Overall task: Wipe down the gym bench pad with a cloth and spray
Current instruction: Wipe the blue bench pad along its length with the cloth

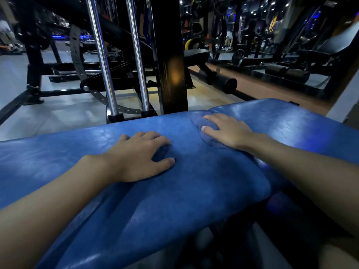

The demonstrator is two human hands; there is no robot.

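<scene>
Far left: grey floor (58, 113) is running back under a black machine frame (35, 74). Two chrome rods (101, 55) are rising side by side out of the top of the view. A black upright post (171, 55) is standing just right of them, behind the far edge of the bench.

Foreground: the blue bench pad (58, 152) is spanning the view from edge to edge, its vinyl creasing and catching the light.

The left hand (139, 156) is resting palm down on the pad, a little left of centre. Its fingers are loosely bent and slightly spread, with the tips touching the vinyl. It is holding nothing.

The right hand (227, 131) is lying flat on a blue cloth (199, 120), well apart from the left hand. Its fingers are straight and close together and the thumb is lying across the cloth's near side, so it is pressing, not gripping. The cloth is sitting bunched on the pad near its far edge, at the seam where a second pad section (281, 117) begins. It is showing past the fingertips and under the thumb.

Right background: black foam rollers (224, 83) are sitting low over the floor, with a yellow weight plate (189, 43) behind them. An incline bench (330, 43) is leaning at far right, dim.
</scene>
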